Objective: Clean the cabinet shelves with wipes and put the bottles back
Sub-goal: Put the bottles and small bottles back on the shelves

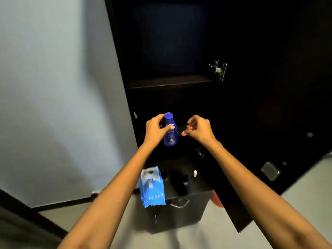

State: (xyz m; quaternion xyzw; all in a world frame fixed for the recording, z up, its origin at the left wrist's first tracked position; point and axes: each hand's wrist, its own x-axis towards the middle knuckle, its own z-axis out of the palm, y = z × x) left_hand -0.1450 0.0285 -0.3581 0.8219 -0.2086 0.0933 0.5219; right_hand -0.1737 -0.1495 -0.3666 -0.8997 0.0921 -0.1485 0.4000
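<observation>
My left hand [155, 131] grips a blue lotion bottle [170, 136] upright in front of the dark cabinet's lower shelf [181, 127]. Just to its right, my right hand [201, 129] pinches a small clear tube with an orange cap [186, 131], tilted down to the left. A blue pack of wipes [151, 186] lies on the dark ledge [199, 182] below, beside several small dark bottles [185, 179] and one white-capped vial [195, 174]. An upper shelf [170, 81] stands bare.
The cabinet door [269, 123] hangs open to the right, with hinges [218, 69] on its inner edge. A drawer front with a metal handle [179, 203] sits under the ledge. A pale wall [53, 87] is on the left, light floor below.
</observation>
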